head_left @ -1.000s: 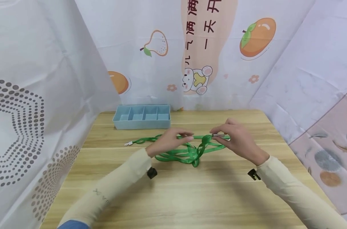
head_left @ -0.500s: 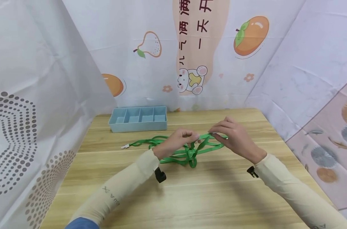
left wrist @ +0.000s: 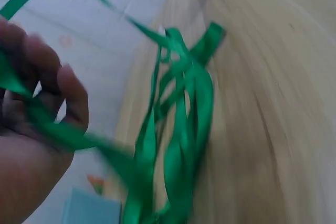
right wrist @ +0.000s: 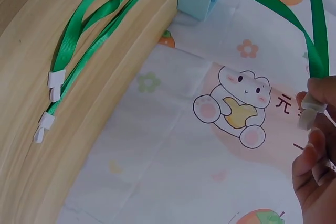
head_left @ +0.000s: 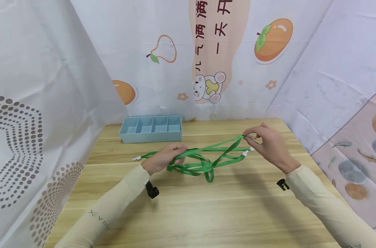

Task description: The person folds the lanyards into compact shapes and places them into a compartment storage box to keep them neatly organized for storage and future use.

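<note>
Green lanyards (head_left: 206, 165) with white clip ends lie tangled on the wooden table, their straps crossing in a loose heap. My right hand (head_left: 270, 146) pinches one lanyard at its clip end (right wrist: 313, 106), raised above the table at the right. From there its two strap lengths slope down leftward to my left hand (head_left: 164, 158), whose curled fingers hold the strap (left wrist: 68, 135) at the heap's left side. Two other clips, one (head_left: 245, 153) beside the other (head_left: 252, 149), rest below my right hand. Another white clip (head_left: 136, 158) lies left of my left hand.
A light blue tray (head_left: 150, 137) with several compartments stands at the table's back left. A printed white curtain (head_left: 163, 82) hangs behind the table, with more cloth along both sides. The wooden tabletop (head_left: 188, 213) extends in front of the lanyards.
My left hand has moved left, drawing the lanyard strap with it. My right hand has moved slightly right with the clip end, and the strap between the hands is now stretched out.
</note>
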Tool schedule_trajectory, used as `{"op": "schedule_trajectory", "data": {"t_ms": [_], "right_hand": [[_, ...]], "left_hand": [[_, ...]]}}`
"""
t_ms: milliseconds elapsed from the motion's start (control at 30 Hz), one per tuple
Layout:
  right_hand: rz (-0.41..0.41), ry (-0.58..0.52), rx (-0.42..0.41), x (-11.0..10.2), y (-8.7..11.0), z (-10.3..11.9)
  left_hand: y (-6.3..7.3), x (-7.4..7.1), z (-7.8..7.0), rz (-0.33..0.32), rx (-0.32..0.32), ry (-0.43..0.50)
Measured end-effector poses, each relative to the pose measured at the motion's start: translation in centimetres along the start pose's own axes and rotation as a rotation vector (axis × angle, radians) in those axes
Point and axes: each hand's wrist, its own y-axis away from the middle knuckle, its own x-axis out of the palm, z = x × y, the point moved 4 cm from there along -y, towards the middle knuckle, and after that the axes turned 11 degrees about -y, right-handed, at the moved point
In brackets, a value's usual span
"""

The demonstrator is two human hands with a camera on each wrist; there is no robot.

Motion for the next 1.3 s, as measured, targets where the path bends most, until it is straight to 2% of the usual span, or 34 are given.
{"op": "schedule_trajectory", "data": {"t_ms": [67, 167, 233, 333, 400, 467, 533, 633, 700, 800, 933, 1100, 1300], "right_hand": [[0.009, 0.011, 0.016, -0.3, -0.1, 0.2], [0.058, 0.004, 0.042, -0.6, -0.8, 0.7], [0.11, -0.007, 0.077, -0.7, -1.4, 1.2], [0.178, -0.045, 0.141, -0.7, -2.5, 2.0], [0.213, -0.084, 0.189, -0.9, -3.2, 2.5], [0.238, -0.134, 0.24, -1.0, -4.0, 3.1], [0.254, -0.182, 0.296, -1.1, -4.7, 3.8], [0.26, -0.262, 0.352, -1.3, -5.8, 4.9], [0.251, -0.306, 0.352, -1.5, -6.7, 5.7], [0.224, -0.327, 0.323, -1.9, -7.9, 6.5], [0.167, -0.281, 0.315, -2.6, -9.2, 6.8], [0.107, -0.236, 0.322, -3.6, -10.4, 6.8], [0.071, -0.274, 0.284, -4.8, -12.3, 7.5]], "left_hand": [[0.6, -0.6, 0.6, 0.005, -0.029, -0.043], [0.9, -0.9, 0.7, 0.001, -0.048, -0.188], [0.7, -0.8, 0.3, 0.002, -0.044, -0.309], [-0.2, 0.0, -1.0, -0.001, 0.007, -0.443], [-1.1, 1.0, -2.2, -0.023, 0.07, -0.516], [-1.9, 2.2, -3.9, -0.056, 0.148, -0.54], [-2.6, 3.5, -5.8, -0.089, 0.214, -0.537], [-3.5, 5.1, -8.9, -0.114, 0.315, -0.48], [-3.8, 5.8, -10.7, -0.126, 0.368, -0.437], [-4.2, 6.3, -12.6, -0.134, 0.428, -0.342], [-4.4, 6.1, -13.6, -0.145, 0.433, -0.232], [-4.3, 5.5, -14.1, -0.179, 0.415, -0.198], [-4.3, 5.0, -14.1, -0.167, 0.456, -0.137]]}}
